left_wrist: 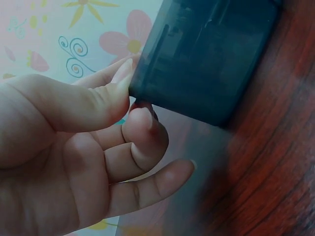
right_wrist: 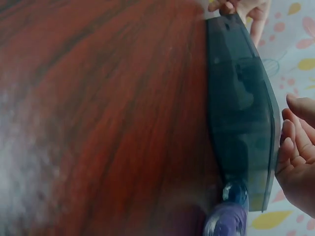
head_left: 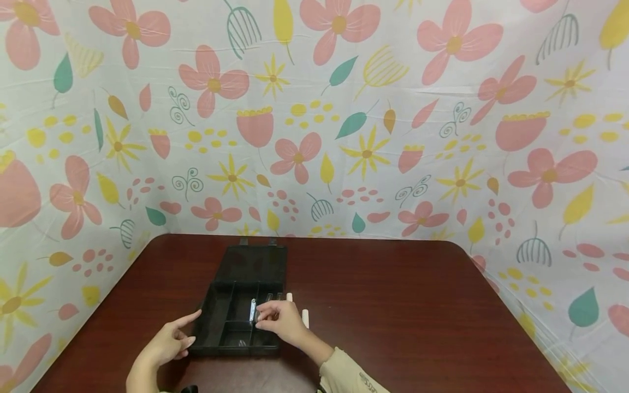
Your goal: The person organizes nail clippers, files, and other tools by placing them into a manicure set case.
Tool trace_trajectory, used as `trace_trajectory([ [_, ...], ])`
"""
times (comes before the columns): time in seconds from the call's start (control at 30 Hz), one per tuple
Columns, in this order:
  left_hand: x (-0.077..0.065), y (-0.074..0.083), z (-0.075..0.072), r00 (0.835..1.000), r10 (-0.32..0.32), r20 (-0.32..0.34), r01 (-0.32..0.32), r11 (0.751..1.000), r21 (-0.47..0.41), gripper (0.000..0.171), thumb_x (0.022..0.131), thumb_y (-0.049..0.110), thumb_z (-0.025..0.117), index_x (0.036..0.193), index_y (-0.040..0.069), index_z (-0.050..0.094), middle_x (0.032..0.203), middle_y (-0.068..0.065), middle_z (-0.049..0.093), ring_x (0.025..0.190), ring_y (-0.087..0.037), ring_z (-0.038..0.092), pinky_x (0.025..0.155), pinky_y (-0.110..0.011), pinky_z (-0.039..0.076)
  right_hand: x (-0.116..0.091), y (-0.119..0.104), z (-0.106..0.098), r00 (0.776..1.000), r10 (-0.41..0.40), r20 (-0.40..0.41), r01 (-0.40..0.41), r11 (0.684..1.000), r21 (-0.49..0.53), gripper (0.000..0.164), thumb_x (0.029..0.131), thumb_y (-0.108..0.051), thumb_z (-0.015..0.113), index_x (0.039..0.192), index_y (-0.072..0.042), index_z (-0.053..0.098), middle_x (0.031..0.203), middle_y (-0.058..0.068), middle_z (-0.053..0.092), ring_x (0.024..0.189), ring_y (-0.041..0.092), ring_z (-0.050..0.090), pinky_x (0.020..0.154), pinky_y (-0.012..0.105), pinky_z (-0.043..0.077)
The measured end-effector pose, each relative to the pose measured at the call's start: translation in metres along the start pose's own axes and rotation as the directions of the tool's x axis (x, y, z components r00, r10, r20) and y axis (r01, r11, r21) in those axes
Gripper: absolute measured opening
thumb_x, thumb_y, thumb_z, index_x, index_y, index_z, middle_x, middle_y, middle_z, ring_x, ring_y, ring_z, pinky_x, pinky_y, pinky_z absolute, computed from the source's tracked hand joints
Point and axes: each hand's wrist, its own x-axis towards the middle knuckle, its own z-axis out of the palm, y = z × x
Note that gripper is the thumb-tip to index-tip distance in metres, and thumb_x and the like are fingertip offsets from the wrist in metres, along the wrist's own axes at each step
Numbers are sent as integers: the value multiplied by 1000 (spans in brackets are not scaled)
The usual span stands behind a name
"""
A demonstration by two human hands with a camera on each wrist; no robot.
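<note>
A black divided box lies on the table with its lid folded open to the back. My left hand grips its front left corner; in the left wrist view the thumb presses the edge and other fingers curl below. Over the right-hand compartments, my right hand pinches at a slim silver nail clipper, which overlaps a divider. The right wrist view shows the right hand's fingers curled above the box wall, with the clipper hidden there.
Two pale sticks, one near and one farther back, show just right of the box. Small clear items stand in its right compartment. A purple rounded object is close beside the box. Floral cloth hangs behind the table.
</note>
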Motion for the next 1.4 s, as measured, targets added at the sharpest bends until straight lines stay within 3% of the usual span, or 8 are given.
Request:
trace_trajectory([
  [0.13,0,0,0,1000,2,1,-2,1000,-8,55,84,-7,53,135,1,36,65,-10,45,53,-18,45,55,-34,44,3,9,7,999,-35,-8,35,999,-25,22,71,10,68,91,14,63,73,19,64,61,15,55,56,18,42],
  [0.33,0,-1,0,1000,7,4,-7,1000,-15,55,84,-8,53,135,1,36,65,-9,44,52,-18,45,55,-34,44,8,28,20,1000,-3,12,4,994,-106,24,71,-1,72,93,7,66,74,6,67,57,-1,48,53,15,41],
  [0.53,0,-1,0,1000,15,8,-15,1000,-9,55,84,-7,53,135,1,36,64,-9,44,52,-18,45,55,-34,44,10,31,29,996,-82,38,87,985,-149,24,69,-2,74,91,6,68,73,6,66,55,-3,46,51,12,39],
  [0.63,0,-1,0,1000,20,11,-20,1000,-6,54,84,-8,53,135,1,36,63,-9,44,52,-18,45,54,-34,43,11,31,32,990,-131,46,138,970,-200,24,68,-5,76,90,2,70,73,4,63,56,0,46,53,10,38],
  [0.83,-1,-1,0,1000,18,1,-18,1000,-6,54,84,-8,53,135,1,37,63,-9,44,52,-18,46,54,-34,43,13,31,38,973,-223,52,227,907,-354,27,62,-16,80,87,-7,73,75,-2,56,59,7,46,56,7,34],
  [1.03,-1,-1,0,1000,31,-6,-31,1000,-2,54,84,-9,53,135,0,37,62,-9,45,51,-18,46,54,-34,44,15,31,42,974,-211,85,227,876,-425,29,61,-21,79,88,-11,74,81,-3,56,72,3,51,75,15,41],
  [1.17,-1,-1,1,999,38,-2,-38,999,-6,54,84,-9,53,135,0,37,62,-9,45,50,-18,46,53,-33,43,14,32,43,979,-178,100,204,880,-430,31,63,-23,78,91,-12,73,84,-3,56,85,8,54,75,15,41],
  [1.4,-2,0,0,999,39,1,-39,999,-6,54,84,-9,53,135,-1,36,62,-9,44,51,-18,46,54,-34,43,13,32,39,980,-178,92,198,936,-290,28,65,-13,78,90,-4,72,86,3,56,57,6,47,63,11,40],
])
